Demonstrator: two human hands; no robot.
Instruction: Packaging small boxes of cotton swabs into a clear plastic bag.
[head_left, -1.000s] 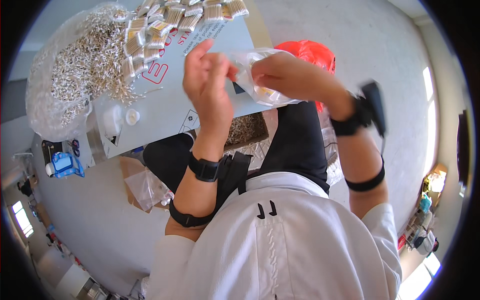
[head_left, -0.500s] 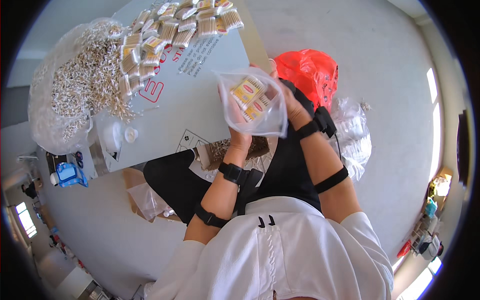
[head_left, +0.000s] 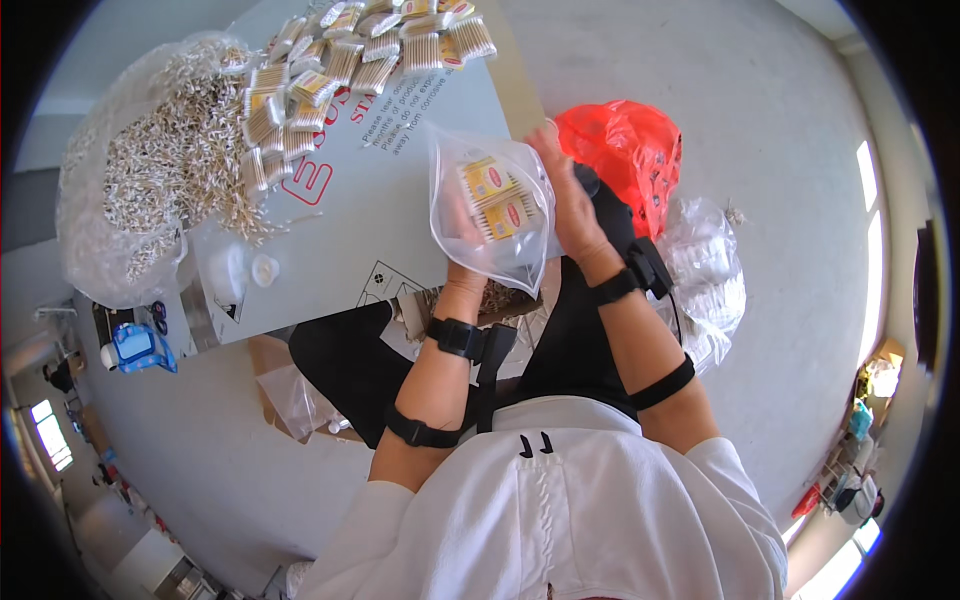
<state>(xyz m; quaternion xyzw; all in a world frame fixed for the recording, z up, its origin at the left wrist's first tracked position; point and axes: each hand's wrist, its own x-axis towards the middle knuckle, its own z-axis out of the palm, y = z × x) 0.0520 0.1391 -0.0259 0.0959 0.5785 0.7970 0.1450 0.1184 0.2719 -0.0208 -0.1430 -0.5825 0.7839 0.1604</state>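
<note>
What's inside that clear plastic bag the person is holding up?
Inside the clear bag: small packets with yellow-and-red labels. The left hand sits behind it, partly hidden; the right hand holds its edge.

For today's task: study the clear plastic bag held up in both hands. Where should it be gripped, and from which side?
Grip the clear plastic bag at its side edges, where only film lies. The left hand sits at its lower left, the right hand along its right edge. The small packets bulge in the middle, so a pinch there would likely slip or crush them.
</note>
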